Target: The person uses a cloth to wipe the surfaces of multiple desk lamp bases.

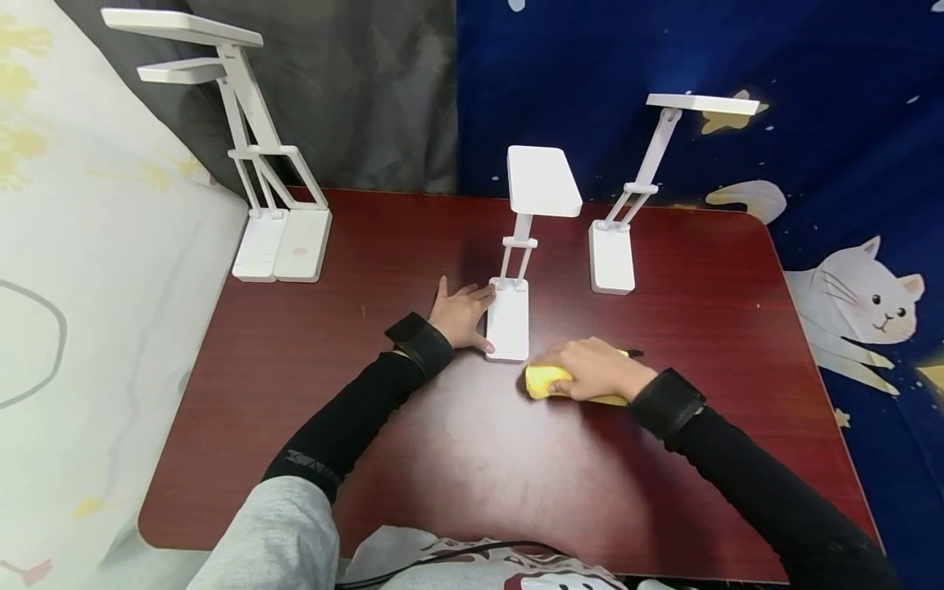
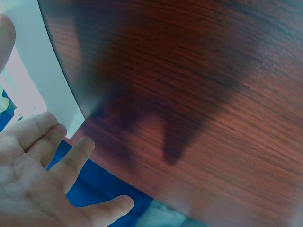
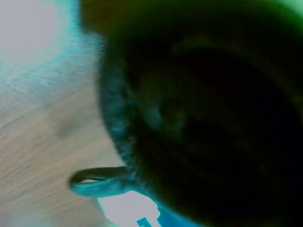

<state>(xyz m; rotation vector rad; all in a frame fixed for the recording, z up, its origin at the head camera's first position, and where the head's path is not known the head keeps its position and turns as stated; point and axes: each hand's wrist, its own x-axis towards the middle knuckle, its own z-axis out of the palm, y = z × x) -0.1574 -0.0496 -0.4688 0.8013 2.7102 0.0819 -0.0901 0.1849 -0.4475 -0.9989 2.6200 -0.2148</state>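
Note:
My left hand [image 1: 460,317] rests against the left side of a white desk lamp's base [image 1: 509,328]. Its fingers are spread and fairly straight, with the thumb near the base's front corner and the fingertips further back. In the left wrist view, the fingers [image 2: 78,153] reach the base's edge [image 2: 52,71]. To the right of this lamp, my right hand [image 1: 596,369] grips a yellow cloth [image 1: 544,380] low over the table. A small dark loop [image 1: 634,353] sticks out behind that hand. In the right wrist view, the cloth [image 3: 189,118] shows dark and blurred, with its loop [image 3: 99,182].
Two more white desk lamps [image 1: 302,246] stand side by side at the table's back left corner. Another lamp [image 1: 612,260] stands behind my right hand. Dark and blue curtains [image 1: 560,74] hang behind the reddish-brown table [image 1: 354,328]; a white patterned cloth [image 1: 111,328] borders its left side.

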